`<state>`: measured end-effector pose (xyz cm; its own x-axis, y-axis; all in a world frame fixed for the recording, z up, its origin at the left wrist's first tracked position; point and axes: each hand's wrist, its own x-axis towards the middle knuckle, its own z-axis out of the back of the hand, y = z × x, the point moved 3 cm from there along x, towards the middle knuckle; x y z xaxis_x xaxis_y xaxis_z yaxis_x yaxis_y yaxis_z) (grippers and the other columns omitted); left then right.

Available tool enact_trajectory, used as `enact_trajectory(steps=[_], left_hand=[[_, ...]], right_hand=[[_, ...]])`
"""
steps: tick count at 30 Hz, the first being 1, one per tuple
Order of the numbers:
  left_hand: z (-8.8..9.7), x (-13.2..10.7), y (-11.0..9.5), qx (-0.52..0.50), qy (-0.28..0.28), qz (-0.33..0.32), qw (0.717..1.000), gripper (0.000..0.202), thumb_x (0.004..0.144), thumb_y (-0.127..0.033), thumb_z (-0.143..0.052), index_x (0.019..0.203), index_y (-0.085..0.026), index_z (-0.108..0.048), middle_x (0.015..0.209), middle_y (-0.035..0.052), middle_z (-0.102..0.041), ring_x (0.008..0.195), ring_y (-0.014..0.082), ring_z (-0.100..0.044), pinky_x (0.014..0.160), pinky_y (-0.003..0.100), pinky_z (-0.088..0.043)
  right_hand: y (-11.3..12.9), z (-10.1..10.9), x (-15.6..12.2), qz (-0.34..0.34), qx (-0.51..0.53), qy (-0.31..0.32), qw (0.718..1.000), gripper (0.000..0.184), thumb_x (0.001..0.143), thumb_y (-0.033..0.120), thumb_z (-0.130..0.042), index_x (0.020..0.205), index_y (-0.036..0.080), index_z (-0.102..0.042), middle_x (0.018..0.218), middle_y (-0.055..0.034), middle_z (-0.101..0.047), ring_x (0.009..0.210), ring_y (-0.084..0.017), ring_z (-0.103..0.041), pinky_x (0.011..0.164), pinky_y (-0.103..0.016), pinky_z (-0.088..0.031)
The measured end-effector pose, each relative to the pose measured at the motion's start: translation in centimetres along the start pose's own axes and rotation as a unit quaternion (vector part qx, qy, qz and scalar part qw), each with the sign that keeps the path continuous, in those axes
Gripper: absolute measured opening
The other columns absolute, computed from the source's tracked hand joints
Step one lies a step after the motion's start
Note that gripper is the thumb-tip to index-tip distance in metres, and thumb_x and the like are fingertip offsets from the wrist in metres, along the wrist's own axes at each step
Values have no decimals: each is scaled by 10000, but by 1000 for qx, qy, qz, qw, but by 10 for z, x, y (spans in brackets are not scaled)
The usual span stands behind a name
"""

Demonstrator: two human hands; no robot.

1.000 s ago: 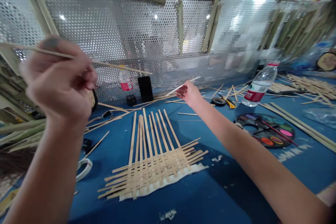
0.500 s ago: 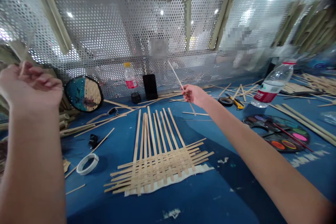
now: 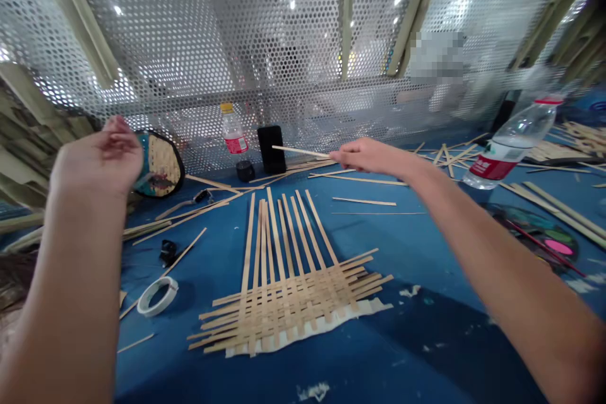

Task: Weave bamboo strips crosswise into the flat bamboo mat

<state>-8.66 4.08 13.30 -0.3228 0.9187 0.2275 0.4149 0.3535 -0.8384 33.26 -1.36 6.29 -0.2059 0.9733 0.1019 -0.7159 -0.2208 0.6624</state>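
My right hand [image 3: 362, 154] is closed on a thin bamboo strip [image 3: 300, 151], which points left, nearly level, above the back of the table. My left hand [image 3: 101, 154] is raised at the left with its fingers curled; what they hold, if anything, is hidden by the hand. It partly covers a round painted panel [image 3: 165, 167]. Between and below my hands lies a half-woven mat of bamboo strips [image 3: 293, 300], its long strips fanning away from me. White tape [image 3: 312, 328] runs under its near edge. Neither hand touches the mat.
A white tape roll [image 3: 158, 297] and a small black clip-like object [image 3: 168, 253] lie left of the mat. At the back stand a yellow-capped bottle [image 3: 235, 139] and a black phone [image 3: 271, 150]. A water bottle [image 3: 504, 151] and a paint palette [image 3: 534, 233] are at the right.
My right hand has moved slightly right, and its strip has swung from steep to nearly level. My left hand has come lower and inward, its fingers more curled. The view has tipped downward.
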Motion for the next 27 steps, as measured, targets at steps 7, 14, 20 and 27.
enact_trajectory(steps=[7, 14, 20, 27], left_hand=[[-81, -77, 58, 57, 247, 61, 965, 516, 1060, -427, -209, 672, -195, -459, 385, -85, -390, 301, 44, -337, 318, 158, -261], [-88, -154, 163, 540, 608, -105, 573, 353, 969, -437, -415, 888, -190, -654, 905, 64, -697, 835, 199, -631, 756, 329, -495], [-83, -170, 195, 613, 584, -156, 509, 398, 997, -350, -354, 1145, -131, -652, 1272, 168, -597, 1197, 307, -523, 1016, 477, -412], [-82, -158, 199, 569, 623, -15, 537, 581, 994, -601, -247, 1428, -293, -480, 1576, 74, -338, 1458, 297, -259, 1158, 508, -269]], right_hand=[[-31, -22, -52, -38, -153, 164, 974, 566, 872, 717, -439, 680, 193, -529, 622, 0, -475, 559, -119, -391, 520, -284, -264], [-73, -62, -76, -47, -236, 156, 958, 602, 876, 716, -389, 573, 198, -421, 536, -11, -463, 497, -136, -376, 499, -296, -195], [-96, -32, -73, -62, -265, 114, 955, 597, 880, 714, -354, 586, 200, -429, 594, -25, -523, 561, -156, -446, 538, -305, -255], [-121, -26, -67, -73, -226, 130, 963, 591, 858, 715, -368, 574, 199, -420, 583, -16, -466, 552, -148, -396, 535, -302, -248]])
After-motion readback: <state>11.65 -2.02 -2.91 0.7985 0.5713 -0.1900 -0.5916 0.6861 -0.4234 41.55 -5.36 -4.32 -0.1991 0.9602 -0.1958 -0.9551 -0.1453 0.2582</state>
